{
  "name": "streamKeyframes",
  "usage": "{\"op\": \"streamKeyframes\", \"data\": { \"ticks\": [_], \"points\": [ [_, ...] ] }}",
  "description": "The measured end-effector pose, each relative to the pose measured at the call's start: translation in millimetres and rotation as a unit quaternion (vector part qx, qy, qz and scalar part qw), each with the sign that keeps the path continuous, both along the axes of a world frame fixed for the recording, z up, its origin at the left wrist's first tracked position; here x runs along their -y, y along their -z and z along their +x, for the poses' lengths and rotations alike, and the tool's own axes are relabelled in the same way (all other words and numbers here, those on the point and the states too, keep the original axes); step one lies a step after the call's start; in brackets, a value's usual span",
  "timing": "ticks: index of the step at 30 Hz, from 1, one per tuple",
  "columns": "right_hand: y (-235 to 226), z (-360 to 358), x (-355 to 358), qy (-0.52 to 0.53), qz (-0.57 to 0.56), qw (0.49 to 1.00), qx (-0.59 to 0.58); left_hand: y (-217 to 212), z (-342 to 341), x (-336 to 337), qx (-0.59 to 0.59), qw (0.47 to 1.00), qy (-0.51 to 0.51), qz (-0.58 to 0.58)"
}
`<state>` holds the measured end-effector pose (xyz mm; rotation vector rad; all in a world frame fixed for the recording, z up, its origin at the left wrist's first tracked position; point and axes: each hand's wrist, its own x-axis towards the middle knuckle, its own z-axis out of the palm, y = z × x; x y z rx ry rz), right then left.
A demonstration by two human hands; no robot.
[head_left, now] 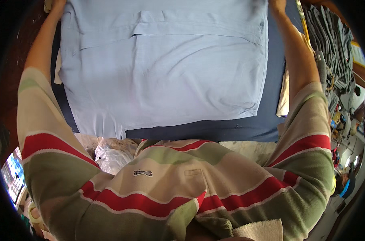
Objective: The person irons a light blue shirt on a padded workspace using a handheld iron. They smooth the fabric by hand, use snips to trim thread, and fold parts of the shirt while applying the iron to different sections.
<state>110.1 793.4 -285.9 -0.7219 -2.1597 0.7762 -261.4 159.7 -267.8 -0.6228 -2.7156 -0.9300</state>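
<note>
A light blue shirt (162, 76) lies spread over a dark navy cloth-covered table (198, 130). Across its upper part runs a seam with a small pleat fold, and soft creases cross its right half. Its lower left corner hangs to the table's near edge in gathered folds. My left hand (58, 4) is at the shirt's far left corner, cut off by the picture's top edge. At the far right corner is my right hand (277, 5), also cut off at the top. The fingers of both are out of sight, so their grip cannot be made out.
Many dark grey folded garments (331, 44) are stacked to the right of the table. A yellow strip (302, 18) runs along the table's right side. Clear plastic (112, 154) lies below the near edge. Another person (344, 184) is at the far right rim.
</note>
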Motion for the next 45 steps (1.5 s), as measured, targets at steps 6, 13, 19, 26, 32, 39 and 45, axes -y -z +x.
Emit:
{"op": "streamKeyframes", "data": {
  "ticks": [6,13,19,26,32,39,45],
  "points": [
    [-12.2,171.2,124.4,-0.118,0.016,0.985,0.126,-6.9,236.0,10.1,-0.001,0.990,0.094,0.106],
    [-23.9,266.4,201.1,0.026,-0.090,0.966,0.242,6.5,487.4,-50.6,0.051,0.952,0.302,0.012],
    [-26.6,191.3,154.6,0.045,-0.042,0.968,0.245,-4.8,562.7,-227.0,-0.044,0.806,0.590,0.010],
    [-6.1,157.7,135.1,0.001,0.008,0.963,0.269,20.5,606.0,-307.9,-0.048,0.865,0.489,-0.100],
    [3.6,164.8,123.4,-0.044,0.040,0.960,0.275,28.7,612.7,-304.3,-0.046,0.894,0.434,-0.104],
    [1.7,167.2,109.6,-0.094,0.020,0.978,0.186,-0.7,634.4,-305.1,0.230,0.907,0.351,0.037],
    [11.8,167.2,90.9,-0.133,0.062,0.978,0.149,-1.3,644.3,-327.9,0.219,0.902,0.332,0.170]
  ]
}}
